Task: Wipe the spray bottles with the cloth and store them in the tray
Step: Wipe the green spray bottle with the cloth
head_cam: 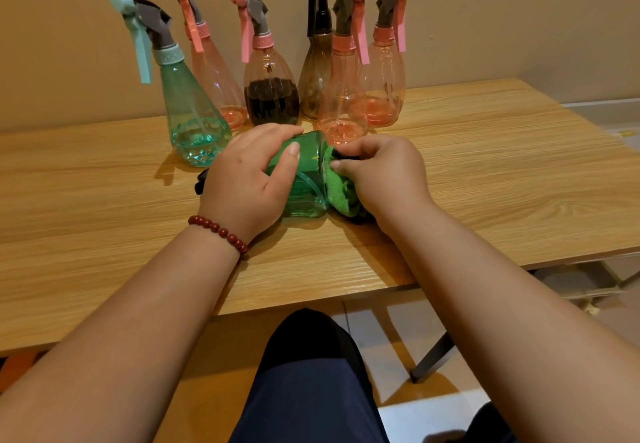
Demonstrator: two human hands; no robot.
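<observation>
A green spray bottle [306, 179] lies on its side on the wooden table [485, 172], its base pointing right. My left hand [247, 179] grips its body, and the black nozzle pokes out at the left of that hand. My right hand [381, 175] holds a green cloth [341, 191] bunched against the bottle's base. Behind them stand several upright spray bottles: a teal one [188, 120], a pink one [214, 71], a pink one with dark liquid [270, 92], a brown one [317, 71] and two more pink ones [343, 103] [386, 85]. No tray is in view.
The bottles stand in a row against the beige wall at the table's back edge. The table's front edge runs just above my knee [311, 356]. A table leg [433, 356] and pale floor show at the lower right.
</observation>
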